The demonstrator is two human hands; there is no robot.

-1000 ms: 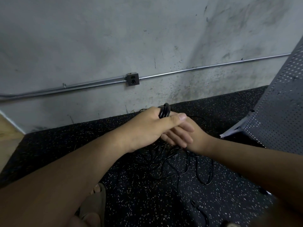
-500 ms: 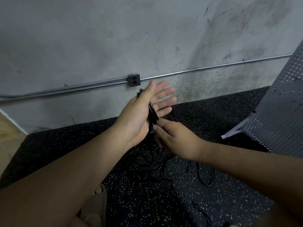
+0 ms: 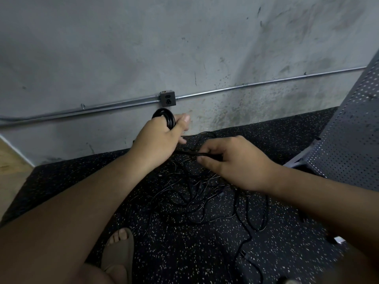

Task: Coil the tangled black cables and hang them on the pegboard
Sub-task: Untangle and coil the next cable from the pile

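Note:
My left hand [image 3: 159, 140] grips a small coil of black cable [image 3: 166, 117], held up in front of the wall. A taut stretch of the same cable [image 3: 192, 153] runs from that hand to my right hand [image 3: 231, 162], which pinches it between thumb and fingers. Beneath both hands a tangle of black cables [image 3: 205, 193] lies loose on the speckled black floor mat [image 3: 184, 253]. The grey pegboard [image 3: 348, 144] leans at the right edge of the view.
A concrete wall with a metal conduit [image 3: 246, 86] and an outlet box [image 3: 168, 98] stands close ahead. My sandalled foot [image 3: 119, 249] rests on the mat below the tangle. Wooden floor [image 3: 10, 162] shows at the left.
My left hand, open flat half a second ago, has closed round the coil and tipped it up. My right hand has moved right and down, drawing a stretch of cable out.

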